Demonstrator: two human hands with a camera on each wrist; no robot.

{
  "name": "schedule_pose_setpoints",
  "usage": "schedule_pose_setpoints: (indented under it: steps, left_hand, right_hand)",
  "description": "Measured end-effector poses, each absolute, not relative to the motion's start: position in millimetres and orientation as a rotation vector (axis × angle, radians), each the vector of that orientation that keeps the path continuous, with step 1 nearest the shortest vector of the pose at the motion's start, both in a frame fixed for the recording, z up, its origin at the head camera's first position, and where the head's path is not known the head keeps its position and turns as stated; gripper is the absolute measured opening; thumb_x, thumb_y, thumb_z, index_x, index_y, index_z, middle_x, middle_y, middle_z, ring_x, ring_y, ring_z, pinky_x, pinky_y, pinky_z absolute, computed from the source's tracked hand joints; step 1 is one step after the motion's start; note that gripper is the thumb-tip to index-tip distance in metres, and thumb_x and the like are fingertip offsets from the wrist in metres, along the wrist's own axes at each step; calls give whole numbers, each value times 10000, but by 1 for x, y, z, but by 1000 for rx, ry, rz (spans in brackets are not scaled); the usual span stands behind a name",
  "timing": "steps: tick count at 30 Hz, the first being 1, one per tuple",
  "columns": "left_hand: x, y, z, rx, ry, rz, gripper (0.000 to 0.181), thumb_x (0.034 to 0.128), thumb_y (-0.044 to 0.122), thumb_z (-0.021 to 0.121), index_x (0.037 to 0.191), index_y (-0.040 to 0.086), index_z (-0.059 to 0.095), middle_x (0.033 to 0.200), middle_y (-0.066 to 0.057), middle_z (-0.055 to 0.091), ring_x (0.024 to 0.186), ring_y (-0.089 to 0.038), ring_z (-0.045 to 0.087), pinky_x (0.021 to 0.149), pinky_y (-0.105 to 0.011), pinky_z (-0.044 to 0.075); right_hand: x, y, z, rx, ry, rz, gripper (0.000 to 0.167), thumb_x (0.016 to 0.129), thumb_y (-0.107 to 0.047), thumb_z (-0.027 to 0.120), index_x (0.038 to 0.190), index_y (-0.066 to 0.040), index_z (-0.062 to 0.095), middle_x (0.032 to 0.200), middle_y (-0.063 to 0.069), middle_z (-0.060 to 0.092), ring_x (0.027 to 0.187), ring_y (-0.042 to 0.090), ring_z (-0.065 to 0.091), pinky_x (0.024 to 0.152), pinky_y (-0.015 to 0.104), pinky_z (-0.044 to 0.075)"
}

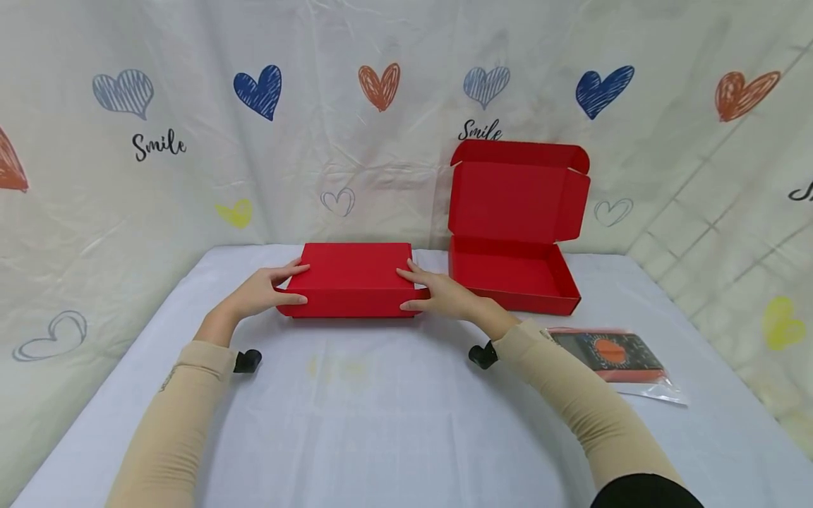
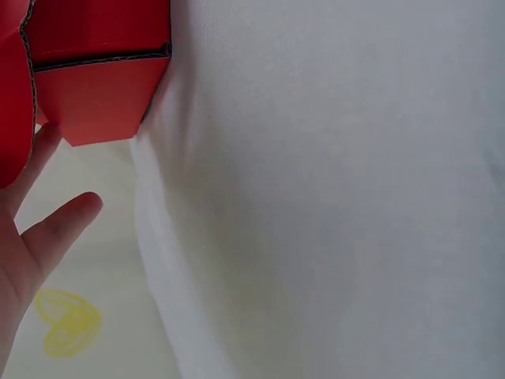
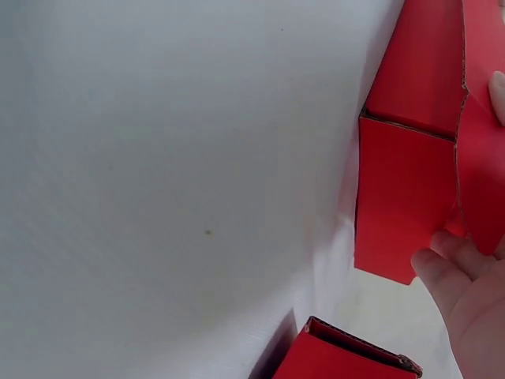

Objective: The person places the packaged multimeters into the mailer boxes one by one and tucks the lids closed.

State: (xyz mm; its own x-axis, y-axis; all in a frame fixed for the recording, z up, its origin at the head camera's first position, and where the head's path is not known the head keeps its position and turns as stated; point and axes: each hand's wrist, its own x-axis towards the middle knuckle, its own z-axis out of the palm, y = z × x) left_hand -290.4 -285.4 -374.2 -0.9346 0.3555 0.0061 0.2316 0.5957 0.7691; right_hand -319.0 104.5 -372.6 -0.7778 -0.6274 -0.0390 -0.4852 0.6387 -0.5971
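A red box [image 1: 358,268] lies at the back of the table, its lid lowered and the front flap hanging outside the front wall, with side tabs sticking out. My left hand [image 1: 263,289] grips its left front corner, thumb on the flap and fingers at the top edge. At the right front corner my right hand [image 1: 444,293] holds it the same way. The left wrist view shows the left hand [image 2: 20,253] beside the flap [image 2: 12,103]. In the right wrist view, fingers of the right hand [image 3: 473,300] reach behind the tab [image 3: 481,174].
Just right of it stands a second red box [image 1: 517,268] with its lid raised, its inside bare. Nearer the right arm lies a dark and orange item in a clear plastic bag [image 1: 610,356]. A white cloth with printed hearts hangs behind the table [image 1: 356,437].
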Motion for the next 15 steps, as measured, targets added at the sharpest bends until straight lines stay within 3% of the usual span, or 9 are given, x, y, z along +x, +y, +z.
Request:
schedule_pose_setpoints:
  steps: [15]
  left_hand:
    - [-293, -284, -380, 484, 2729, 1083, 839, 932, 369, 757, 1613, 129, 330, 1697, -114, 191, 1490, -433, 264, 1144, -571, 350]
  right_hand:
    - [-312, 100, -377, -917, 2661, -718, 832, 963, -342, 736, 1633, -188, 267, 1712, 88, 105, 1548, 311, 184, 1139, 437, 394]
